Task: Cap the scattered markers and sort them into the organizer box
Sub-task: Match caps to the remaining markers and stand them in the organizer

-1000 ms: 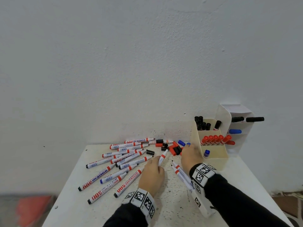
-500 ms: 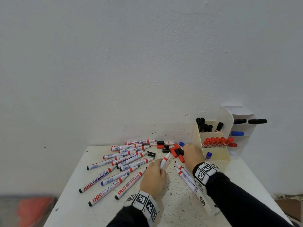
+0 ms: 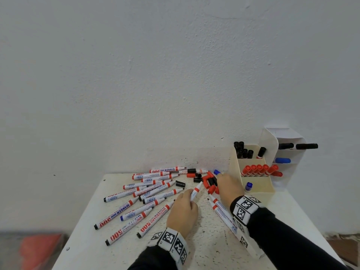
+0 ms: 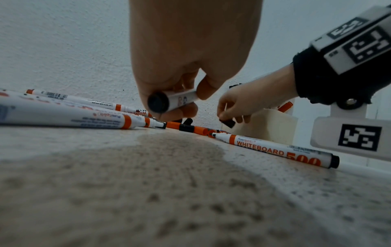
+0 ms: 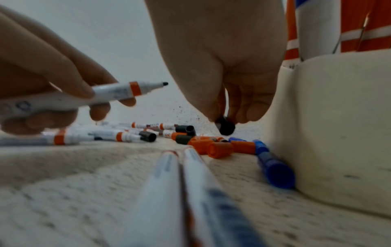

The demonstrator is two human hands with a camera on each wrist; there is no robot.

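My left hand (image 3: 183,209) grips an uncapped white marker (image 3: 195,191) with a black tip, held just above the table; its black end (image 4: 158,102) faces the left wrist camera. My right hand (image 3: 228,187) pinches a black cap (image 5: 225,127) over the pile of loose red and black caps (image 3: 209,181) beside the cream organizer box (image 3: 255,187). The box holds black-capped markers (image 3: 243,152) at the back, red-capped ones (image 3: 259,170) in the middle and a blue one (image 3: 249,186) in front. Several uncapped markers (image 3: 148,191) lie fanned out on the left.
The white speckled table (image 3: 206,246) ends at a white wall. Two uncapped markers (image 3: 222,211) lie under my right wrist. A blue cap (image 5: 273,165) rests against the box. A white rack (image 3: 272,141) behind the box holds black, blue and red markers.
My right hand has drawn back from the far caps and now pinches a black cap. The left hand keeps its marker, shifted slightly towards me.
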